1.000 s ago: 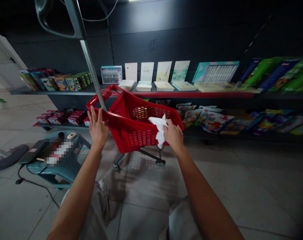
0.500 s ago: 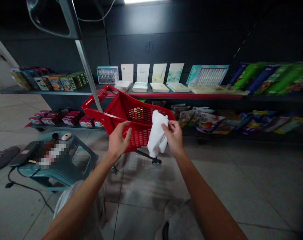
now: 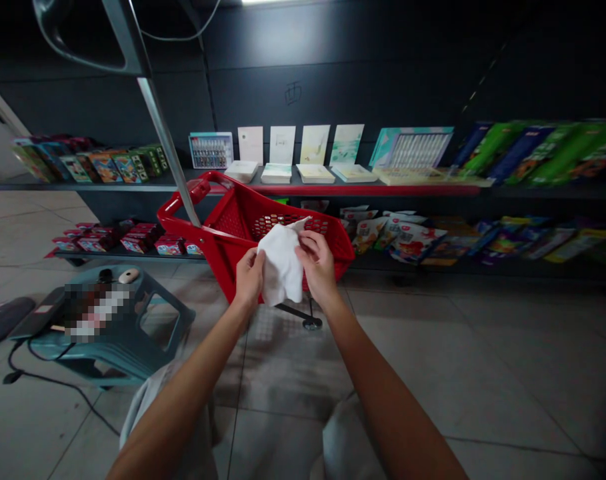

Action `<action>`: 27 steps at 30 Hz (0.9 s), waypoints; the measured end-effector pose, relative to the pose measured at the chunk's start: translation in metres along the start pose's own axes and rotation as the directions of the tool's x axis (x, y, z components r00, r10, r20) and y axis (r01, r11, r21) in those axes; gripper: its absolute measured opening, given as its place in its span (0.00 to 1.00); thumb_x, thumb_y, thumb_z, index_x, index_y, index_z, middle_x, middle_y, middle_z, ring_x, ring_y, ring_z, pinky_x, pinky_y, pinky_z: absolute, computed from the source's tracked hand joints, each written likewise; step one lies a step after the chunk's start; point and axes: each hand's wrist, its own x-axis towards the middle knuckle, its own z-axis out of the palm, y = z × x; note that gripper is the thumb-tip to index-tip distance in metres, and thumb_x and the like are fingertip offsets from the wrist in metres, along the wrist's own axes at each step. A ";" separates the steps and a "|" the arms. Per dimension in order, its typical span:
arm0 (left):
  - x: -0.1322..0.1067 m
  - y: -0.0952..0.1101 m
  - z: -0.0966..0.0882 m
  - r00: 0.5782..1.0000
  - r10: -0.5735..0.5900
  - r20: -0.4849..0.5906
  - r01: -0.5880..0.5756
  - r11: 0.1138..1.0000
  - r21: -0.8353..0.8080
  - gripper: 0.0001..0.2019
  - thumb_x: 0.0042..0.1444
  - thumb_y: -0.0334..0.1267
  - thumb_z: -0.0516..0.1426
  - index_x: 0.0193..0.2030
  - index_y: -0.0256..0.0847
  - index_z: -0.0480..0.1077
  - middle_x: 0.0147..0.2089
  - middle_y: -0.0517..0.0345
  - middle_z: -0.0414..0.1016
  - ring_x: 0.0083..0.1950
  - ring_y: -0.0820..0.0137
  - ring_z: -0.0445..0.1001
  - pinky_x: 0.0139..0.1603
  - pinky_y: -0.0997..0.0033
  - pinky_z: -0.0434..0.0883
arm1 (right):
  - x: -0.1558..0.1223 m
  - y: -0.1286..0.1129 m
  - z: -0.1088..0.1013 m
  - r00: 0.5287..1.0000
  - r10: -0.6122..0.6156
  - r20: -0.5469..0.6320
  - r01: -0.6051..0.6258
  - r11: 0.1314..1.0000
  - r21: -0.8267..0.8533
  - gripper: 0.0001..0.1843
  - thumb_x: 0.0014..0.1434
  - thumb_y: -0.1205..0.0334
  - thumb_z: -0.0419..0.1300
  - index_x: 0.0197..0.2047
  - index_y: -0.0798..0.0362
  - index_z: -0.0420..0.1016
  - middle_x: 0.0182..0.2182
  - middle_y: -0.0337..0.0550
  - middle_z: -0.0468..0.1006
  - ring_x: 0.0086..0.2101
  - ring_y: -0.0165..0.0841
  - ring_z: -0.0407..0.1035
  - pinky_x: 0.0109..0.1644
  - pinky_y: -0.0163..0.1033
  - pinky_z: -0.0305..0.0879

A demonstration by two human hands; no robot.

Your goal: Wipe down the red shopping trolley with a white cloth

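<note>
Both of my hands hold a white cloth (image 3: 281, 265) up in front of me. My left hand (image 3: 248, 277) pinches its left edge and my right hand (image 3: 317, 265) grips its right side. Just behind the cloth stands a small red plastic shopping cart (image 3: 233, 230) on wheels, its basket showing nothing inside from here. A grey metal pole (image 3: 169, 157) runs down to the cart's handle end. Neither hand touches the cart.
A teal plastic stool (image 3: 133, 327) with a black device and a cable stands on the tiled floor at the left. A dark shelf unit (image 3: 393, 190) along the back wall carries boxes, cards and packets on two levels. My knees show at the bottom.
My left hand left the cart's rim and came across to take the cloth. My right hand lifted the cloth off the cart's front edge toward me.
</note>
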 end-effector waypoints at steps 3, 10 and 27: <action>0.005 -0.001 -0.001 0.994 -0.025 -0.110 0.006 0.985 -0.171 0.15 0.56 0.50 0.66 0.37 0.41 0.72 0.35 0.64 0.75 0.37 0.73 0.70 0.40 0.77 0.66 | 0.005 0.004 -0.005 0.992 -0.023 -0.125 0.024 1.000 0.010 0.21 0.56 0.55 0.68 0.51 0.47 0.71 0.47 0.45 0.80 0.49 0.38 0.75 0.59 0.46 0.70; 0.003 0.020 -0.002 0.983 -0.160 0.084 0.180 0.905 -0.386 0.20 0.51 0.49 0.70 0.45 0.45 0.69 0.39 0.65 0.77 0.40 0.71 0.76 0.45 0.74 0.72 | 0.005 0.019 -0.012 0.927 0.097 -0.363 -0.168 0.971 -0.172 0.22 0.52 0.49 0.69 0.46 0.49 0.71 0.49 0.47 0.78 0.45 0.36 0.73 0.54 0.43 0.71; 0.012 0.035 -0.022 0.997 0.055 0.054 -0.066 0.970 0.236 0.19 0.52 0.41 0.68 0.47 0.43 0.68 0.44 0.55 0.78 0.47 0.65 0.78 0.52 0.63 0.74 | 0.002 -0.030 -0.022 0.857 0.509 0.085 -0.474 0.713 0.516 0.21 0.46 0.53 0.77 0.42 0.47 0.78 0.39 0.38 0.87 0.45 0.41 0.81 0.52 0.44 0.79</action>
